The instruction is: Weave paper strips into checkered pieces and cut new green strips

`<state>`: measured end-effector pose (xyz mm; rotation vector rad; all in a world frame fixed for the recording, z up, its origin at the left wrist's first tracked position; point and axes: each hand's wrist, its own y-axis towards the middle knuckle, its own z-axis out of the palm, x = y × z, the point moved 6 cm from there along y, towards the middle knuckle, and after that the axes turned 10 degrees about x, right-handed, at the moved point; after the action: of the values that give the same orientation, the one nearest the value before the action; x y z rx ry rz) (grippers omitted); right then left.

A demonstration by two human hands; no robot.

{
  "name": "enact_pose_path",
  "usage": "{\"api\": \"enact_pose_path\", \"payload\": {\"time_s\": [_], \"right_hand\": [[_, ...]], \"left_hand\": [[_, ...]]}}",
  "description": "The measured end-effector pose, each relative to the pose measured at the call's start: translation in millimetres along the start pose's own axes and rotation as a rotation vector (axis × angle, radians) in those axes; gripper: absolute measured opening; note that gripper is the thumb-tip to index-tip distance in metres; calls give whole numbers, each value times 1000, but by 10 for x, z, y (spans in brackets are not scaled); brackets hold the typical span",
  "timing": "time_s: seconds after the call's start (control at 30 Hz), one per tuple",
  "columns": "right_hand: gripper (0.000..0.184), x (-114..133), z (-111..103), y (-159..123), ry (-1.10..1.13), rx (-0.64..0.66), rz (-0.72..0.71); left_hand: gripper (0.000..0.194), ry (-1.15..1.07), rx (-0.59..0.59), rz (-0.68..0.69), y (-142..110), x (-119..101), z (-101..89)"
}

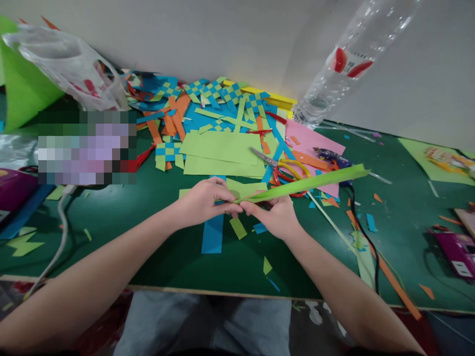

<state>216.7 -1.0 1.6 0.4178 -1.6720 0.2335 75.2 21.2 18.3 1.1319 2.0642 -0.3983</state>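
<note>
A long, narrow green paper strip (315,183), seemingly folded lengthwise, slants up to the right from between my hands. My left hand (208,201) pinches its near end, fingertips closed. Right beside it, my right hand (274,212) grips the same strip between thumb and fingers. Under and behind the hands lie a blue paper strip (212,240) and a green paper piece (247,188). Larger green paper sheets (222,148) are stacked just beyond. Scissors (285,168) with yellow and red handles lie behind the strip, partly covered by it.
Woven blue-green paper pieces (213,91) and orange scraps pile up along the wall. A clear plastic bottle (356,54) leans at the back right. A glue gun (332,157) with a black cord lies right of the scissors. A plastic bag (74,64) stands at the back left.
</note>
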Motion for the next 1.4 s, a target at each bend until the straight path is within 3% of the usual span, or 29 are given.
{"api": "enact_pose_path", "payload": {"time_s": [0.47,0.6,0.87,1.13,1.4], "right_hand": [[20,-39,-85,24,69,-52,6],[24,-51,-139,35,63,-50,14],[32,-174,-477,36,121,-276,50],[29,-128,-968,40,290,-595,-97],[25,-127,-1031,18,259,-654,-136]], "left_hand": [[29,-117,35,-108,0,82,4],[32,-175,53,-241,-25,155,-16],[39,-145,65,-378,-73,238,-111],[40,-136,63,-447,-106,370,-166],[41,-96,38,-415,-100,425,-224]]}}
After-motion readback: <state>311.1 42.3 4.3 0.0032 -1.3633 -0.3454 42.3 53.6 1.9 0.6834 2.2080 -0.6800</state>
